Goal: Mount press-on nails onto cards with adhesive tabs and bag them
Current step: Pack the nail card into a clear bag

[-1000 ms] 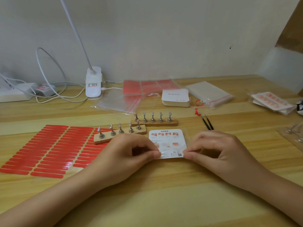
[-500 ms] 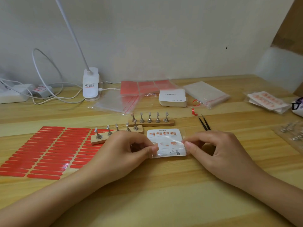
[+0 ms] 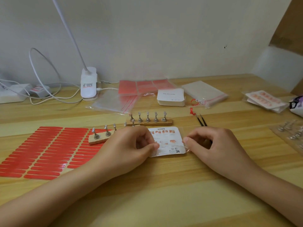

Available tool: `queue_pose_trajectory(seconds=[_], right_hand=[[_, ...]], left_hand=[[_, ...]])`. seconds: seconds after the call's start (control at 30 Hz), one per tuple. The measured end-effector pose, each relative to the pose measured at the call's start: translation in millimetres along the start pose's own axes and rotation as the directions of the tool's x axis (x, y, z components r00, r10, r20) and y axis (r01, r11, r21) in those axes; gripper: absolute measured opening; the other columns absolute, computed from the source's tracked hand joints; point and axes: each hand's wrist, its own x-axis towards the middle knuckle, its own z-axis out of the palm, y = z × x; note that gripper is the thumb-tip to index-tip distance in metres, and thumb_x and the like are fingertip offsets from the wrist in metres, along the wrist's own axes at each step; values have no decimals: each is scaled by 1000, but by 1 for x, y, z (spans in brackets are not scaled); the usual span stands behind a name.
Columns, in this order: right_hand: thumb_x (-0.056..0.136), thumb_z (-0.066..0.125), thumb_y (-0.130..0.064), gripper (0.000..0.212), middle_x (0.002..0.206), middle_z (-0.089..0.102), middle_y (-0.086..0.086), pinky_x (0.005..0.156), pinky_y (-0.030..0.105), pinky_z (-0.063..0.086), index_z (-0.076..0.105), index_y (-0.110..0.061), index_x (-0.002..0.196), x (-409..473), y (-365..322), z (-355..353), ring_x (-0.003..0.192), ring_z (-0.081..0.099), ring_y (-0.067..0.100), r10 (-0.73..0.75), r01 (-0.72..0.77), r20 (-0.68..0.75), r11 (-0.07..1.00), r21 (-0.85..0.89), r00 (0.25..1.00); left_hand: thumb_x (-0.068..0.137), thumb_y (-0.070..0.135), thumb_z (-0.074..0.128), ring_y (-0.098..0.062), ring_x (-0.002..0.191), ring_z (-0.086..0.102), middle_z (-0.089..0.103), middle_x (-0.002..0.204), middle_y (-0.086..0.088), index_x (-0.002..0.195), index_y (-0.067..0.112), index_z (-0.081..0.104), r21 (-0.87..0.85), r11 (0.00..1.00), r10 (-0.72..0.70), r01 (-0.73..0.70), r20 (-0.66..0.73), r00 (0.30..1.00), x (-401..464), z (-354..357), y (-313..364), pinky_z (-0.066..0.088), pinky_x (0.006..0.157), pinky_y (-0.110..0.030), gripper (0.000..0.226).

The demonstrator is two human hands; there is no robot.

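A white printed card inside a clear bag [image 3: 167, 141] lies flat on the wooden table [image 3: 164, 185]. My left hand [image 3: 126, 149] pinches the bag's left edge with thumb and curled fingers. My right hand [image 3: 218, 148] pinches its right edge near the lower corner. Sheets of red adhesive tabs [image 3: 41, 149] lie at the left. Two wooden bars with metal nail stands [image 3: 150, 118] sit just behind the card; the nearer bar [image 3: 98, 136] is partly hidden by my left hand.
Black tweezers [image 3: 202, 121] lie behind my right hand. A stack of white cards [image 3: 170, 97], empty clear bags [image 3: 113, 102] and a bag pack [image 3: 205, 92] sit farther back. Finished bagged cards [image 3: 264, 100] lie at far right. A clip lamp [image 3: 88, 82] and cables stand back left.
Both hands stay on the bagged card's side edges; my right hand's pinch has shifted slightly along the right edge. The view has drifted a little.
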Motion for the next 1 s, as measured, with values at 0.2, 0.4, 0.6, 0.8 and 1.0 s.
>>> queue_pose_trajectory(seconds=[0.2, 0.4, 0.6, 0.8, 1.0], right_hand=[[81, 65, -23, 23, 55, 62, -13, 53, 8, 35, 63, -27, 59, 2, 2, 2, 54, 53, 0, 5, -5, -2, 1000, -18, 1000], [80, 66, -22, 21, 53, 60, -13, 54, 9, 37, 64, -28, 61, 2, 3, 5, 60, 54, 2, 11, -12, -27, 997, -70, 1000], [78, 68, -21, 11, 56, 61, -13, 59, 13, 42, 71, -20, 67, 3, 2, 6, 66, 56, 6, 12, -15, -30, 994, -104, 999], [73, 70, -21, 17, 50, 56, -12, 54, 10, 40, 64, -26, 58, 4, 3, 8, 60, 54, 2, 34, -40, -53, 993, -112, 998], [72, 69, -22, 19, 55, 58, -16, 55, 12, 41, 60, -25, 56, 2, 3, 10, 54, 51, -2, 56, -61, -48, 991, -119, 997]], left_hand=[[80, 27, 66, 2, 52, 54, 65, 62, 13, 67, 24, 59, 13, 1000, -9, 9, -6, 1000, 1, 0, -1, 38, 52, -12, 16], [82, 28, 65, 1, 53, 55, 66, 59, 11, 65, 24, 59, 49, 998, -26, 27, -23, 999, 4, 0, 2, 40, 53, -13, 19], [82, 28, 65, 2, 56, 53, 60, 53, 11, 62, 26, 56, 115, 993, -34, 41, -58, 998, 8, 3, 3, 39, 54, -15, 22], [83, 30, 62, 1, 62, 53, 59, 59, 9, 64, 26, 55, 170, 984, -36, 46, -61, 997, 10, 6, 2, 39, 55, -17, 21], [84, 30, 58, 2, 62, 50, 54, 60, 10, 66, 24, 53, 208, 978, -18, 32, -70, 997, 9, 9, 3, 38, 55, -14, 20]])
